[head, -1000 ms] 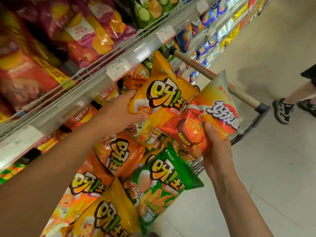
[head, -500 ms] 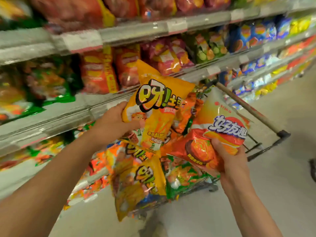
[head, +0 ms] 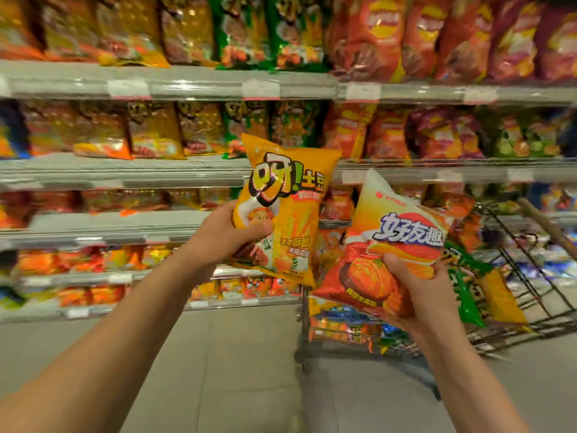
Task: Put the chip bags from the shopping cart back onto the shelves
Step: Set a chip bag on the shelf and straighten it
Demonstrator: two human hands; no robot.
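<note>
Before the shelves, both arms reach forward, each hand holding one chip bag up in the air. At centre, the left hand grips the yellow bag by its lower left side: the thumb presses across the front of the bag at about 8 o'clock from the bag's middle, the other fingers are hidden behind it. Most of that bag stands above and to the right of the grip, roughly upright with its top tipped slightly to 11 o'clock, and its upper edge overlaps a shelf rail.

At 4 o'clock from the yellow bag, the right hand holds the orange bag, with the thumb curled over the lower front and the palm under the bottom edge. This bag rises from the grip toward 11 o'clock, tilted, its white top corner near the yellow bag's right edge; whether the two bags touch cannot be told.

Behind the orange bag, at 3 o'clock, the cart stands on the floor, with a green bag and more yellow and orange bags inside it. The shelves are packed with blurred rows of bags, with price tags on the rails.
</note>
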